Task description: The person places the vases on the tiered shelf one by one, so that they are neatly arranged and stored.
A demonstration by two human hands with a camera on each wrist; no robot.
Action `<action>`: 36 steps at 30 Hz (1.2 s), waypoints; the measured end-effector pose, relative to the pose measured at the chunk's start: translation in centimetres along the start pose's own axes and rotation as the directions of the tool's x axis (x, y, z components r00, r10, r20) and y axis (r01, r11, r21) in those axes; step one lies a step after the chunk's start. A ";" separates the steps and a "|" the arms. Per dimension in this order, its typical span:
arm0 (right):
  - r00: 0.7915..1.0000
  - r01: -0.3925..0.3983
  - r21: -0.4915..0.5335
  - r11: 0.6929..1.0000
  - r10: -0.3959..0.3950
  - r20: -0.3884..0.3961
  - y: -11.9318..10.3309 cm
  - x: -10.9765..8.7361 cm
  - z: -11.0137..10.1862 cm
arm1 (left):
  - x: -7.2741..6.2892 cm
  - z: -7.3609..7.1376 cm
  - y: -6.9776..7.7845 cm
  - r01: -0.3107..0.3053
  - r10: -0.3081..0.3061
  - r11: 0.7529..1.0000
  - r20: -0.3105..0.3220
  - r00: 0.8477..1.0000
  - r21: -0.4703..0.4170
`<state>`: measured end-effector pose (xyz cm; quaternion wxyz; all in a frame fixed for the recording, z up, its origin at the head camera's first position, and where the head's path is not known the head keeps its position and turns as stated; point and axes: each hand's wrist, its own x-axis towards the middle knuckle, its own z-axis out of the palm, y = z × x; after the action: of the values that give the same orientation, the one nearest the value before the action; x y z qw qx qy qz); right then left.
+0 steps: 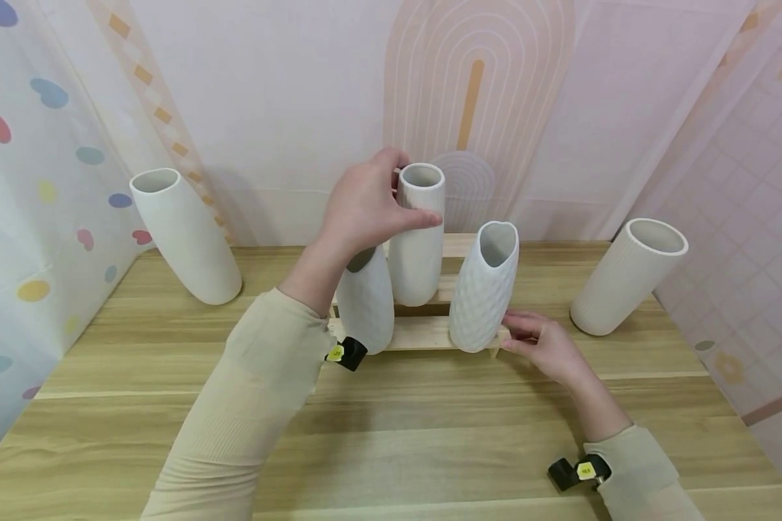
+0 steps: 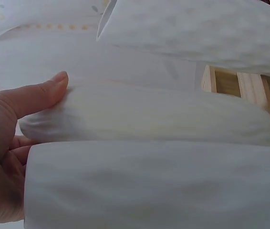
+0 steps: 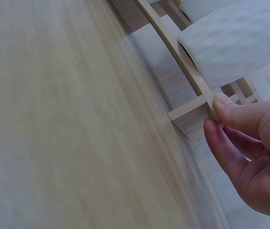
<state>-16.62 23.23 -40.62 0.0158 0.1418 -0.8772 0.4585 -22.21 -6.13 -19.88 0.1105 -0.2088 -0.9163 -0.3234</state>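
My left hand grips the upper part of a white vase, thumb across its front, at the middle of a stepped wooden rack. In the left wrist view that vase lies between the thumb and the fingers. A dimpled white vase stands on the rack's front step at left, partly behind my left forearm. Another dimpled vase, with a notched rim, stands at the step's right end. My right hand pinches the rack's front right corner; the right wrist view shows thumb and fingertips on the wooden edge.
A smooth white vase stands on the wood-grain table at far left. A ribbed white vase stands at far right. Patterned curtains hang behind and at both sides.
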 end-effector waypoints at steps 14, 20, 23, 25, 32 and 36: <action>1.000 -0.001 -0.003 1.000 0.001 0.002 0.1 0.0 -0.1 | 0.1 -0.2 0.0 0.028 -0.028 1.000 0.006 1.000 -0.006; 1.000 0.001 -0.002 1.000 -0.001 0.000 0.1 0.0 -0.1 | -0.1 -0.3 -0.3 0.006 -0.005 0.996 0.012 1.000 -0.084; 1.000 0.000 -0.004 1.000 0.000 0.001 0.1 -0.1 -0.1 | -0.6 -0.6 -0.7 0.007 -0.006 0.986 0.009 1.000 -0.165; 1.000 0.001 -0.009 1.000 -0.001 0.000 0.1 -0.1 0.0 | -1.1 -0.9 -0.9 0.023 -0.022 0.977 0.008 1.000 -0.213; 1.000 0.000 -0.011 1.000 0.000 -0.004 0.1 -0.2 0.0 | -3.0 -2.3 -2.1 0.050 -0.067 0.944 -0.042 0.997 -0.328; 1.000 0.005 -0.004 1.000 -0.005 -0.007 0.2 -0.2 -0.1 | -4.2 -2.8 -3.5 0.050 -0.085 0.927 -0.078 0.993 -0.371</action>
<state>-16.44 23.43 -40.75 0.0203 0.1424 -0.8776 0.4572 -19.87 -11.68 -21.00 0.1005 -0.1787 -0.8400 -0.5023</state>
